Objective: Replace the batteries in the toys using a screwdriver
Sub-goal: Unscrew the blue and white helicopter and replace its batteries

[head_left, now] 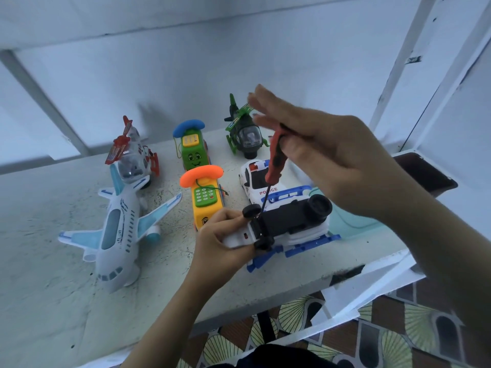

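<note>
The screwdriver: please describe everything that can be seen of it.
The screwdriver has a red and black handle, plastic by its look, and a thin dark shaft. It stands nearly upright, tip down on the black underside of the overturned toy car, near a wheel. The right hand pinches the handle's top; its fingers are blurred. The left hand holds the car.

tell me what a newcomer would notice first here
At centre right, the right hand holds a red-and-black screwdriver pointing down at the black underside of an upturned white toy car, which the left hand grips. Behind and to the left, bright toys stand on the table: a white airplane, an orange-and-yellow phone and a green helicopter.
</note>
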A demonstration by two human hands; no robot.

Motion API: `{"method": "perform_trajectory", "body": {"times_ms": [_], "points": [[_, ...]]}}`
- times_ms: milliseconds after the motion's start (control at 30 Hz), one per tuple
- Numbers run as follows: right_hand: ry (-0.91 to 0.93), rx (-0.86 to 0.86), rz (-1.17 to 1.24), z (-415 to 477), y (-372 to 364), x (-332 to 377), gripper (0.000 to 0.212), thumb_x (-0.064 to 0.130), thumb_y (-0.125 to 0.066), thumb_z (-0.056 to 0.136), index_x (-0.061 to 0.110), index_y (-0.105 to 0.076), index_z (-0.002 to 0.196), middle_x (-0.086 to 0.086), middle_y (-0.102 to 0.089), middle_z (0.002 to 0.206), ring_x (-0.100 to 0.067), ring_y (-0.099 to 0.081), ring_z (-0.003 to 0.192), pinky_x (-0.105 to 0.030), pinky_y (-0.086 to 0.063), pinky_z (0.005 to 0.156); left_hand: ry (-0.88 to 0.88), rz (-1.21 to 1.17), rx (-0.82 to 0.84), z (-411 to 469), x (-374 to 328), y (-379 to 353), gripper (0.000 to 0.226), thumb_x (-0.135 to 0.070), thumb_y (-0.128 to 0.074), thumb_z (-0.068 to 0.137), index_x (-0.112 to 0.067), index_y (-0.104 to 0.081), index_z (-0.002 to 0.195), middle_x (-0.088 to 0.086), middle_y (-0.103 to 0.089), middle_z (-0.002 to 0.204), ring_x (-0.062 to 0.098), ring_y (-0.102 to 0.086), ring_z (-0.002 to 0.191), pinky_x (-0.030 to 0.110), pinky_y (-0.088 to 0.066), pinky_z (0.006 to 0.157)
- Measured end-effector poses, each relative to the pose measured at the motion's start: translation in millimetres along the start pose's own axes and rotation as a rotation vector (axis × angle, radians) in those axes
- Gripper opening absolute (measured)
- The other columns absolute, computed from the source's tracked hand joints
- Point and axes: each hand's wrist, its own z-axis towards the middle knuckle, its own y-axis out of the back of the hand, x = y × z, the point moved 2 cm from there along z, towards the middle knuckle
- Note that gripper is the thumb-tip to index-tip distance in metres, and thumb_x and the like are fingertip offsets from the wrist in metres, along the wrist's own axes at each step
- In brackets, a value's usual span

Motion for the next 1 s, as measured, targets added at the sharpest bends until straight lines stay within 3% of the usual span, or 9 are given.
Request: {"method": "perform_trajectory", "body": {"times_ms": [100,200,300,433,567,700,800,900,1000], "points": [[-0.008,0.033,0.186,-1,-1,1,0.051,0.000,-0.058,0.090,0.008,-0.043,0.138,-0.012,-0.068,0.108,-0.032,-0.067,0.088,-0.037,-0.058,0.078,-0.005,-0.004,-0.002,1,0,0,0.038,-0.040,-0.078,0.063,-0.032,-0.071,0.100,-0.020,-0.060,0.090,0.005,-0.057,0.083,0.012,-0.044,0.065],[0.075,-0.095,-0.148,-2,-1,3,0.055,0.020,-0.072,0.083,0.009,-0.052,0.133,-0.006,-0.064,0.080,-0.014,-0.063,0.069,-0.015,-0.050,0.076,0.000,-0.013,0.002,0,1,-1,0.036,-0.039,-0.078,0.063,-0.030,-0.072,0.097,-0.019,-0.060,0.088,0.005,-0.057,0.081,0.013,-0.044,0.065],[0.152,-0.136,-0.408,-2,-2,2,0.047,0.030,-0.055,0.095,0.010,-0.049,0.137,-0.002,-0.060,0.090,-0.009,-0.056,0.082,-0.014,-0.045,0.077,-0.003,-0.018,-0.002,0,1,0,0.037,-0.039,-0.078,0.063,-0.031,-0.072,0.098,-0.018,-0.060,0.088,0.005,-0.056,0.081,0.013,-0.044,0.065],[0.121,-0.055,-0.206,-2,2,-1,0.042,0.008,-0.037,0.099,0.008,-0.041,0.141,-0.013,-0.061,0.123,-0.012,-0.058,0.114,-0.017,-0.042,0.097,-0.010,-0.015,-0.009,-1,2,1,0.040,-0.040,-0.079,0.063,-0.035,-0.071,0.102,-0.018,-0.061,0.091,0.006,-0.058,0.083,0.014,-0.045,0.067],[0.035,0.042,0.131,-1,5,3,0.041,-0.009,-0.051,0.090,0.002,-0.049,0.129,-0.009,-0.062,0.127,-0.044,-0.064,0.092,-0.041,-0.055,0.085,-0.015,-0.009,-0.016,0,2,1,0.041,-0.041,-0.079,0.063,-0.040,-0.069,0.102,-0.014,-0.062,0.092,0.010,-0.058,0.084,0.021,-0.049,0.067],[-0.037,0.031,0.277,-1,8,7,0.038,-0.004,-0.065,0.080,0.002,-0.060,0.117,-0.016,-0.071,0.095,-0.036,-0.068,0.068,-0.047,-0.057,0.074,-0.004,0.021,-0.032,0,4,1,0.041,-0.043,-0.079,0.062,-0.040,-0.070,0.102,-0.014,-0.060,0.090,0.012,-0.058,0.083,0.019,-0.046,0.068],[-0.003,-0.063,0.133,-2,5,7,0.038,0.005,-0.072,0.079,0.007,-0.063,0.116,-0.011,-0.065,0.085,-0.025,-0.069,0.064,-0.038,-0.058,0.072,-0.008,0.030,-0.031,-1,4,0,0.041,-0.044,-0.079,0.063,-0.039,-0.071,0.103,-0.012,-0.061,0.090,0.013,-0.058,0.083,0.021,-0.046,0.067],[0.082,-0.185,-0.173,-2,4,2,0.031,0.021,-0.066,0.088,0.010,-0.066,0.117,-0.004,-0.065,0.085,-0.009,-0.066,0.077,-0.027,-0.052,0.078,-0.011,0.026,-0.028,0,3,0,0.042,-0.044,-0.079,0.063,-0.039,-0.070,0.103,-0.012,-0.060,0.089,0.013,-0.057,0.083,0.021,-0.046,0.067],[0.088,-0.107,-0.180,-2,2,-3,0.037,0.014,-0.045,0.098,0.011,-0.050,0.135,-0.013,-0.067,0.107,-0.023,-0.064,0.099,-0.033,-0.049,0.089,-0.017,0.016,-0.019,-1,2,0,0.039,-0.043,-0.079,0.063,-0.037,-0.070,0.101,-0.013,-0.061,0.090,0.010,-0.057,0.082,0.018,-0.046,0.067]]}}
